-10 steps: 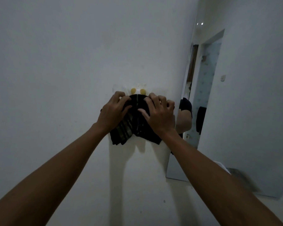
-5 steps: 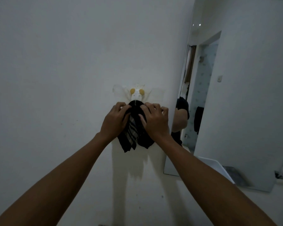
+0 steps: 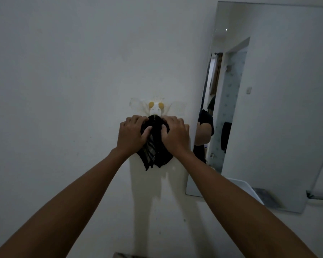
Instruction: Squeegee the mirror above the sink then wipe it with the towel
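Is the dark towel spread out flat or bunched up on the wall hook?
Bunched up: the towel hangs gathered in folds below the hook, both hands gripping its top.

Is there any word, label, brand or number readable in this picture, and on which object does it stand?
None: no text can be read.
Dark towel: stripes only, no label visible.
Wall hook: two yellow dots, no writing.
Mirror: the reflection shows no readable sign.

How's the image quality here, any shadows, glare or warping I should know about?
Head view: dim, flat light with a grey cast; soft shadows of both arms fall on the white wall below the dark striped towel; two small bright glints near the top of the frameless wall mirror; wide-angle lens tilts the mirror's edges; focus is fairly sharp.
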